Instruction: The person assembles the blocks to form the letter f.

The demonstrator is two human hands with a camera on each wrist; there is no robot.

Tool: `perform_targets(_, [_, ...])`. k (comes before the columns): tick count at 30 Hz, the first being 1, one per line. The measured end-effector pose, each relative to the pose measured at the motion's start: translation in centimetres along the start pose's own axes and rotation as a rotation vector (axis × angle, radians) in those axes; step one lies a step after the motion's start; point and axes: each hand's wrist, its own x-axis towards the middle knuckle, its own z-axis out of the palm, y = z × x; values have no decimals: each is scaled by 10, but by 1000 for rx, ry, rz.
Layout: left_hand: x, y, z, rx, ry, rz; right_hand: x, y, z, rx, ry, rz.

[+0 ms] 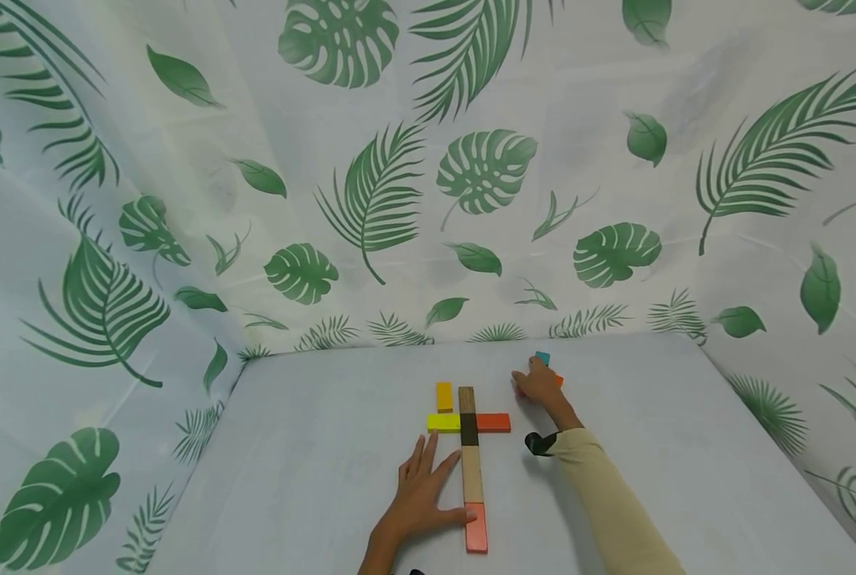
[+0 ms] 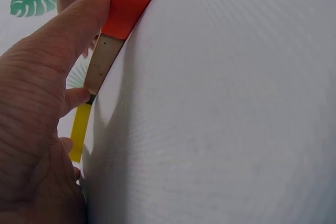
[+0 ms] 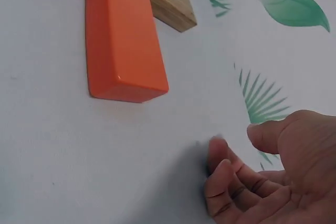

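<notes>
Flat blocks form a cross on the table. Its long line runs from a brown wooden block [image 1: 467, 399] through a black block [image 1: 469, 431] and a pale wooden block [image 1: 473, 475] to a salmon-red block [image 1: 476, 537]. A yellow block [image 1: 442, 423] and a red-orange block [image 1: 494, 423] are its arms. With fingers spread, my left hand [image 1: 419, 495] rests its thumb on the salmon-red block; its index fingertip is at the pale wooden one. My right hand [image 1: 541, 387], fingers loosely bent and thumb apart, is over red-orange pieces beside a blue block [image 1: 542, 357], partly hiding them.
An amber block [image 1: 444, 395] lies just behind the yellow arm. White cloth walls [image 1: 399, 311] with green leaf prints surround the pale table [image 1: 313, 447] at the back and sides. A black strap piece [image 1: 539, 444] sits at my right wrist.
</notes>
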Motion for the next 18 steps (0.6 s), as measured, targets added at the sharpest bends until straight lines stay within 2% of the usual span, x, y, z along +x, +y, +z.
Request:
perform_targets(4, [0,-1,-1,4,3,2,2,-5,-1,-73,-32,-23])
perform_targets(7, [0,-1,-1,5,2,-7,2,-18,4,-160,-43,-90])
perform_targets(10, [1,-1,-1,-6,-12,-20,1,-36,15,-227,-63,-183])
perform_targets(14, [1,0,-2,-19,-17,-12,0,-56,34,-301,-141,-373])
perform_targets(16, [0,1,-3,-15,-5,11,0,-62,44,-334,-191,-447])
perform_targets(18, [-1,1,-3,-16,7,37,0,-66,52,-361,-231,-481])
